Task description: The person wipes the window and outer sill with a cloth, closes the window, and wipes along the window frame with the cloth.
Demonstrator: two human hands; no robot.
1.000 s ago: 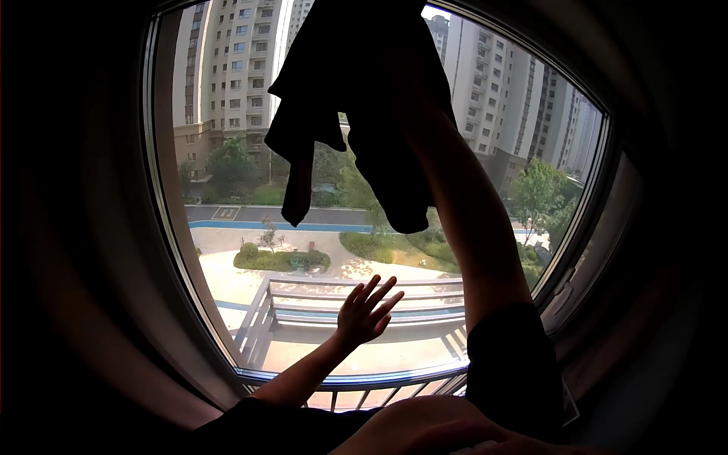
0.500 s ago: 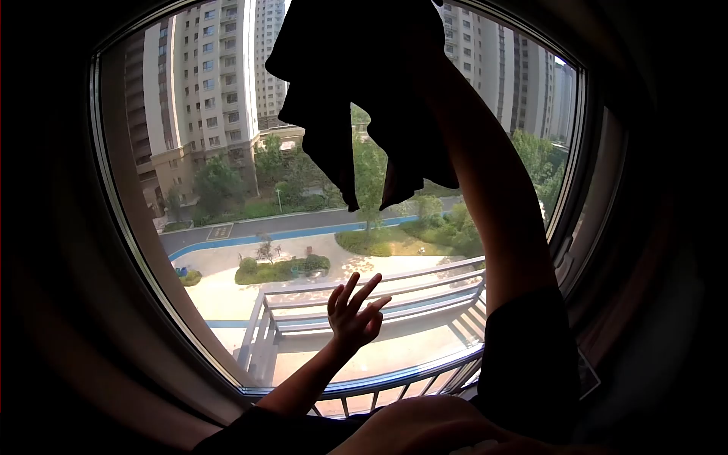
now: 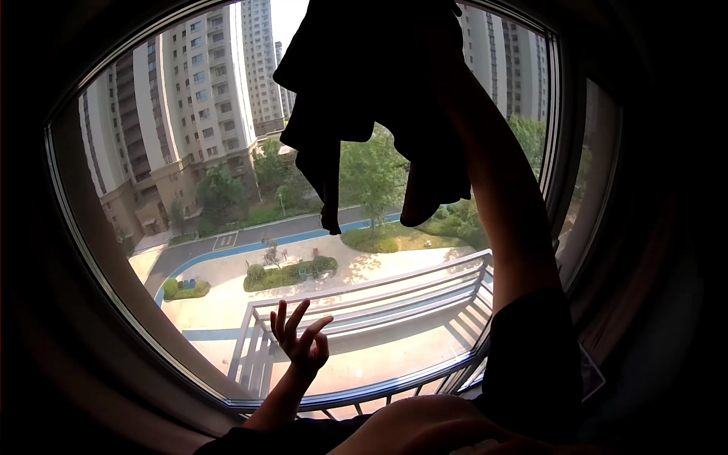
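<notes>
My raised right arm reaches up in front of the window. A dark cloth hangs from my right hand, its loose ends drooping in points. Cloth and hand merge into one black silhouette against the light, so the fingers are hidden. Whether the cloth touches the window glass I cannot tell. Lower down, my left hand is held up before the pane with its fingers spread and nothing in it.
A window frame curves around the view, with dark surroundings on both sides. Past the glass are a slatted metal railing, a paved yard with shrubs, trees and tall buildings. Bars run along the window's bottom edge.
The outside scene has shifted as the view turned slightly. My left hand appears farther left and a little lower. The cloth has swung, with the gap between its hanging ends wider.
</notes>
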